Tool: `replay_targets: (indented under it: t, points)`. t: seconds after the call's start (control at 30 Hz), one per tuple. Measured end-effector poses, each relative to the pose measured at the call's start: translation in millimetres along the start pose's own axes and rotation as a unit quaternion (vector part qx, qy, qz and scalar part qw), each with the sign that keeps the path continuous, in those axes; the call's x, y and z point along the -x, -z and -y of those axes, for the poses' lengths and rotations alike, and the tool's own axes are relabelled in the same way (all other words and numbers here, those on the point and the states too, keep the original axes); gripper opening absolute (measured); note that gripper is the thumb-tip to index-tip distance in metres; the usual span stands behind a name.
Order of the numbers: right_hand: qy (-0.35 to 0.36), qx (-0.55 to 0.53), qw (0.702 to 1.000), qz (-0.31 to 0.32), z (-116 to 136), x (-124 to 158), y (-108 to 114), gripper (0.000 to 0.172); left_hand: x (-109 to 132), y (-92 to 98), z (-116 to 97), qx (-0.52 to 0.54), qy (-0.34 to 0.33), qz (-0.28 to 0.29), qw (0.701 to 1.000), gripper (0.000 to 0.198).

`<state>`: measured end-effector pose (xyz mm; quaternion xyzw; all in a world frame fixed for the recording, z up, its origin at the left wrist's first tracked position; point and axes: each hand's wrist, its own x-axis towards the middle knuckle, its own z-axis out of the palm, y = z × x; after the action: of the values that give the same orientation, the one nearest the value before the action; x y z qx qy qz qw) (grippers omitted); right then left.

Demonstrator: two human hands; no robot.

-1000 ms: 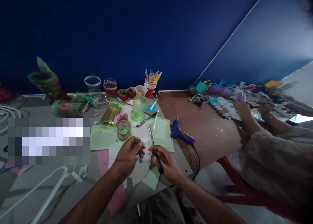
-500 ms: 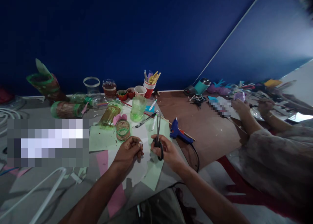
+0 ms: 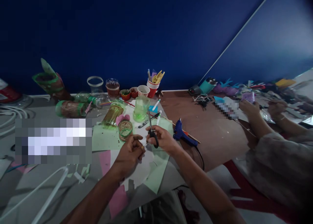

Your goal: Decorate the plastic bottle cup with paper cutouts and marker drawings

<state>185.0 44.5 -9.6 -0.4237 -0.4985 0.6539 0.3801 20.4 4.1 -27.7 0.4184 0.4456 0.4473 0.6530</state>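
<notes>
My right hand (image 3: 162,139) is wrapped round the black handles of a pair of scissors (image 3: 153,138). Their blades point up and away from me, close together. Just left of them, my left hand (image 3: 132,152) is closed in a pinch over the white paper (image 3: 139,173); whatever its fingertips hold is too small to make out. Beyond the left hand stands a short clear cup with a green rim (image 3: 125,129), brownish inside, with a pink paper piece (image 3: 123,119) behind it. A green-tinted clear cup (image 3: 141,109) stands farther back.
Right of my hands lies a blue glue gun (image 3: 182,134) with its cord. Paper cups (image 3: 143,90) and painted bottle pieces (image 3: 70,109) line the back. A white hanger-like frame (image 3: 52,193) lies at front left. Another person's hands (image 3: 250,108) work at the right.
My right hand has brought the scissors left, closer to my left hand. The left fingers have shifted, and the white bit seen at their tips is harder to see. The view has turned slightly left.
</notes>
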Motion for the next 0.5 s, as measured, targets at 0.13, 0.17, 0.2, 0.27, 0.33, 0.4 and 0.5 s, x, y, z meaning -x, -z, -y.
replay_targets:
  t: [0.13,0.17,0.2,0.27,0.33,0.4,0.5]
  points:
    - [-0.028,0.019,0.999,0.037,-0.8,0.0,-0.2,0.048,2.2,-1.6,-2.6,-0.029,0.012,0.032,0.999,0.033]
    - [-0.031,0.029,0.998,0.044,-0.1,0.4,-0.4,0.045,2.8,-2.1,-2.9,-0.032,0.012,0.037,0.999,0.033]
    - [-0.032,0.041,0.997,0.050,0.7,0.8,-0.4,0.042,3.5,-2.7,-3.0,-0.033,0.011,0.041,0.999,0.034]
    - [-0.028,0.060,0.996,0.059,2.1,1.8,-0.1,0.038,4.8,-3.7,-3.4,-0.034,0.010,0.043,0.998,0.035]
    - [-0.026,0.061,0.996,0.058,2.6,2.7,0.7,0.037,5.5,-4.7,-4.0,-0.036,0.005,0.032,0.999,0.034]
    - [-0.032,0.043,0.997,0.052,1.7,3.4,1.3,0.038,5.4,-5.8,-4.6,-0.037,0.000,0.016,0.999,0.033]
    - [-0.038,0.010,0.998,0.042,-0.7,3.7,1.3,0.040,4.2,-7.7,-4.3,-0.022,-0.002,-0.007,1.000,0.031]
